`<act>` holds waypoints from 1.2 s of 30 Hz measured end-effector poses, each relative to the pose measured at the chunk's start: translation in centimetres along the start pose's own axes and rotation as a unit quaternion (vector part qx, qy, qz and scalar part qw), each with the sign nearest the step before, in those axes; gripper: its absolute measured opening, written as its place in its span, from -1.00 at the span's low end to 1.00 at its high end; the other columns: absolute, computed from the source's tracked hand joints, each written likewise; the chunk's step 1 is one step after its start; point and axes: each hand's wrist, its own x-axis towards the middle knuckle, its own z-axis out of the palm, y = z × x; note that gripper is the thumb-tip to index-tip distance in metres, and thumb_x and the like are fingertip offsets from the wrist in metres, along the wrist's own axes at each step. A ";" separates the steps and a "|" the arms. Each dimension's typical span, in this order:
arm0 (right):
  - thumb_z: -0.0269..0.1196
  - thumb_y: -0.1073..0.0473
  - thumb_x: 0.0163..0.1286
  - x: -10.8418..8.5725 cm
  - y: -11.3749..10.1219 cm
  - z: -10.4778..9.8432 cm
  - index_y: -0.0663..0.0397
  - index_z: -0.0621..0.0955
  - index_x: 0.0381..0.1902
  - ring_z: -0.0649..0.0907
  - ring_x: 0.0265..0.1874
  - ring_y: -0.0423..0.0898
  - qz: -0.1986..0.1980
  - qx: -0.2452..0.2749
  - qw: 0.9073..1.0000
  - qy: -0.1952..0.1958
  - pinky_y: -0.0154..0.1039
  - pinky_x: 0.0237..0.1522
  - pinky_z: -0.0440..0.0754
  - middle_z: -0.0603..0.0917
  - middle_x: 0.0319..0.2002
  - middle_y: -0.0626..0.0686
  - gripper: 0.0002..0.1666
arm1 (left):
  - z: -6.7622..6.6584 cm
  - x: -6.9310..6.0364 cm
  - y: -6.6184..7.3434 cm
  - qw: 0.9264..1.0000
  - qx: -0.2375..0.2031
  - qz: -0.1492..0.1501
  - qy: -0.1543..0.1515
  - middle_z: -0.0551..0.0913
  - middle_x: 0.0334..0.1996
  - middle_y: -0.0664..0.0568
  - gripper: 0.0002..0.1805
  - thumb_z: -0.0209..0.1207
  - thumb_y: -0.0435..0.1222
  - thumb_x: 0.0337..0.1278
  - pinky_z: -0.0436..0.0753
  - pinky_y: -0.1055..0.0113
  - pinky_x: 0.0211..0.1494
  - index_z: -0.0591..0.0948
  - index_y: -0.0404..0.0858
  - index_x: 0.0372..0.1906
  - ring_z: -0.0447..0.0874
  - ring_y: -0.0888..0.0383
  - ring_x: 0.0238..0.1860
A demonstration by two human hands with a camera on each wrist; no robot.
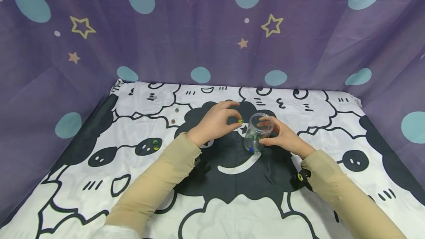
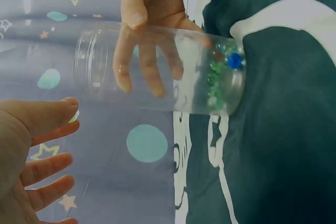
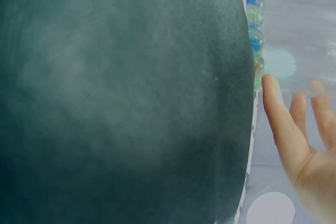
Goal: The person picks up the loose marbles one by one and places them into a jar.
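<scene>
Between thumb and index finger, my left hand [image 1: 215, 121] pinches a yellow-green marble [image 1: 240, 121] just left of the jar's mouth. The other fingers are spread in the left wrist view. A clear plastic jar [image 1: 249, 138], lidless, is held at its right side by my right hand [image 1: 286, 138], fingers behind it and thumb in front. Several green marbles [image 2: 212, 80] and a dark blue marble [image 2: 234, 60] lie at the jar's bottom. In the right wrist view, blue and green marbles [image 3: 255, 40] line up along the base. Whether the jar touches the cloth is hard to tell.
Two green and yellowish marbles [image 1: 155, 142] lie on the cloth at left, on a printed black lens. Farther back are two brownish marbles [image 1: 173, 121]. A black-and-white cartoon cloth [image 1: 232, 217] covers the table, and a purple curtain [image 1: 199, 28] hangs behind and at both sides.
</scene>
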 end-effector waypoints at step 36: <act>0.35 0.21 0.21 -0.1 0.0 0.0 0.01 0.19 0.38 0.40 0.21 0.22 0.004 -0.009 1.000 -0.005 -0.06 -0.18 0.70 0.32 0.32 0.25 -0.15 | 0.3 2.6 2.3 0.999 -0.014 0.028 -0.018 0.42 0.28 -0.05 -0.74 0.24 -0.10 0.18 0.43 0.14 0.32 0.69 -0.11 -0.11 0.39 0.01 0.28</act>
